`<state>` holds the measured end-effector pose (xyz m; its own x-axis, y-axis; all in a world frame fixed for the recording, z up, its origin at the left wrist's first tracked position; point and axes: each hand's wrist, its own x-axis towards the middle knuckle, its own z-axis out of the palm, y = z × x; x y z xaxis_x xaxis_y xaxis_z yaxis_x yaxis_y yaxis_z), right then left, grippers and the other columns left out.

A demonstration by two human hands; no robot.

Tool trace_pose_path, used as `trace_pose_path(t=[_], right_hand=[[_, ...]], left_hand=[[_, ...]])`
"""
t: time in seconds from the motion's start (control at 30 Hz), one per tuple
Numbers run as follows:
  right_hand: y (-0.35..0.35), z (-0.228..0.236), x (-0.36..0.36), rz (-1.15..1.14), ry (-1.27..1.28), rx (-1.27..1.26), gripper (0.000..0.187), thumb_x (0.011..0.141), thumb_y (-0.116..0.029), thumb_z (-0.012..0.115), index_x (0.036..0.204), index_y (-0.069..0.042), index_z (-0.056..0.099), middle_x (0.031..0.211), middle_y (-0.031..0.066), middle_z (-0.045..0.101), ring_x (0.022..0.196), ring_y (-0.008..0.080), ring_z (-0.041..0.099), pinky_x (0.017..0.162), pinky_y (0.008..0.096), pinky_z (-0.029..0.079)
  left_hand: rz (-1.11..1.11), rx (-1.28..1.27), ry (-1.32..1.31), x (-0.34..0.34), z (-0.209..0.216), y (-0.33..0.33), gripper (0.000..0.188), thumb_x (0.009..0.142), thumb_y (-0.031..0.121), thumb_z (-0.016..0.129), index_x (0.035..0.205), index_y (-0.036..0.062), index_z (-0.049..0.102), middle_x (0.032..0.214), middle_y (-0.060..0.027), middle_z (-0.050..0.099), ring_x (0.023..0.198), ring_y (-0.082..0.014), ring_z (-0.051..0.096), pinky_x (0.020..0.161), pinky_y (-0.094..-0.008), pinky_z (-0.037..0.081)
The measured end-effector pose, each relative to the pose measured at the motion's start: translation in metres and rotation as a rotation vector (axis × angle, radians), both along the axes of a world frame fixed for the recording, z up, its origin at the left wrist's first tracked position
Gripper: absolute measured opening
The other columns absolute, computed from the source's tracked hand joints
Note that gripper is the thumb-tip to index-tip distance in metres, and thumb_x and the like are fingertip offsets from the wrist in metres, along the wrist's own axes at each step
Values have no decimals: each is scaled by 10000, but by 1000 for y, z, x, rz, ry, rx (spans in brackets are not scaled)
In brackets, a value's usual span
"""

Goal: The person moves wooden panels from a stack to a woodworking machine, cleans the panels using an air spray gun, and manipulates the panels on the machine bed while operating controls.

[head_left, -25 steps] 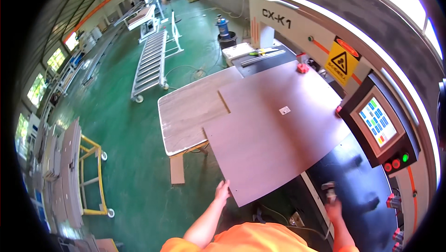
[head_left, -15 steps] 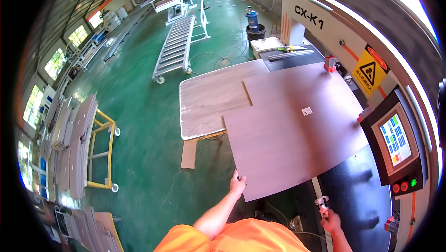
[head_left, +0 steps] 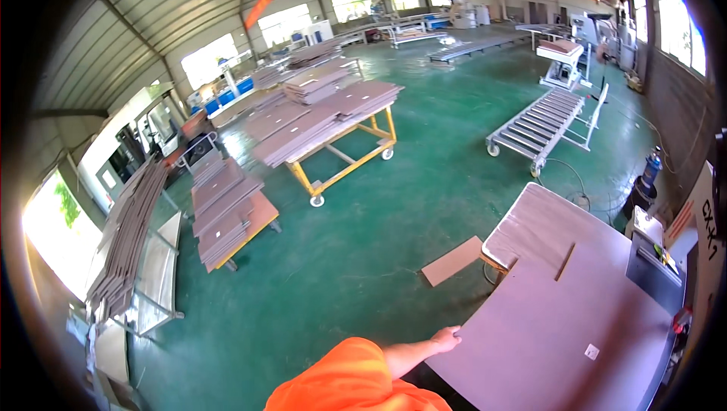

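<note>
A large flat brown-grey board (head_left: 530, 320) with a notched corner and a small white label lies across the lower right. My left hand (head_left: 445, 339) is closed on its left edge, close to the near corner; the fingertips are partly hidden by the board. Under the board's far side shows a work table (head_left: 541, 218) with a pale rim, beside the dark machine bed (head_left: 653, 263). My right hand is out of view.
A narrow board strip (head_left: 452, 261) lies on the floor beside the table. Left of it stand a yellow wheeled cart (head_left: 352, 157) stacked with boards, a lower loaded cart (head_left: 235, 221) and a rack of upright panels (head_left: 132, 237). A roller conveyor (head_left: 541, 123) stands beyond the table.
The view has swung to the left, so the machine's screen and my right hand with its small tool have left the picture. My left hand stays at the board's left edge.
</note>
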<state>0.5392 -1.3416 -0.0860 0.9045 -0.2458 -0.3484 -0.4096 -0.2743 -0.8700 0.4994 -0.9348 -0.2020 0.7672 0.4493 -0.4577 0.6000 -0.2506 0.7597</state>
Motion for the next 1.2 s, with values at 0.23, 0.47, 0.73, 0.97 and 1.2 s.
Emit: trace_pose_path(t=[0.23,0.47,0.73,0.97,1.2], right_hand=[[45,-13,40,81,76,183,374,780,-124,511,1136,-13,530,1111,141,586,1043,303,544,948,446,418],[92,-27,38,44,163,323,370,823,-137,483,1170,-11,504,1143,136,568,1067,300,529,962,461,410],[85,-67,-17,-350,206,579,367,873,-152,452,1209,-8,475,1178,130,547,1095,297,511,978,478,401],[141,-141,-120,-993,142,994,286,854,-86,517,1139,-62,514,1086,82,567,1021,275,540,908,491,447],[347,-2,-216,-1085,62,1031,461,829,-224,546,1255,-64,470,1208,124,548,1132,318,500,973,508,397]], left_hand=[[149,-41,184,-57,28,52,618,813,299,629,1325,6,445,1154,-199,602,999,-280,615,886,-345,467],[178,-139,290,-105,30,90,673,798,483,624,1225,-31,539,984,-166,662,771,-234,649,752,-345,497],[50,-178,160,-43,16,141,684,719,566,663,1029,-43,645,1059,-223,636,996,-300,607,832,-377,475],[147,263,99,77,18,264,591,739,582,629,768,-6,685,750,-193,670,728,-309,666,649,-442,486],[-146,81,-27,130,50,425,468,833,373,654,581,-19,605,569,-16,561,540,-101,435,498,-352,387]])
